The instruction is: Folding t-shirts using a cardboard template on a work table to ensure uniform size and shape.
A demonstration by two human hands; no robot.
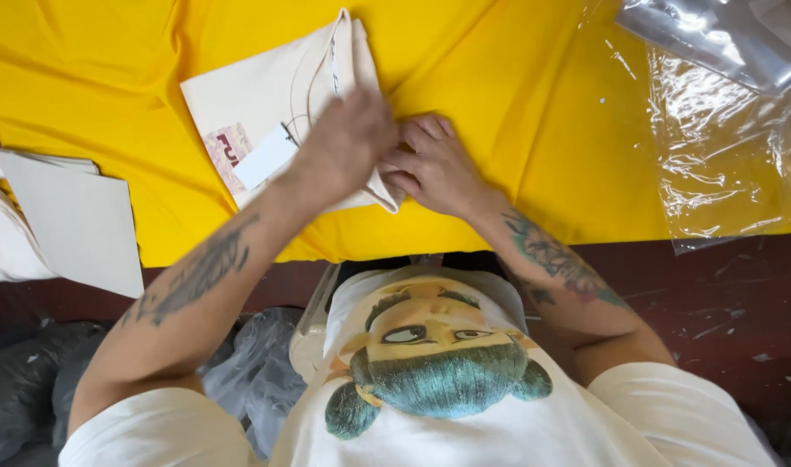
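Both hands met at the near corner of a folded cream garment [274, 104] on the yellow-draped worktop [516, 78]: the left hand [348, 143], blurred, appeared closed over the fabric, while the right hand [434, 164] pressed beside it with fingers curled, touching it. A white hang tag [264, 157] on a thin cord lay loose on the fold, and a careless tug there could snag the cord or spring the fold open. Farther off sat grey card sheets [76, 220] at left and clear plastic bags [724, 147] at right.
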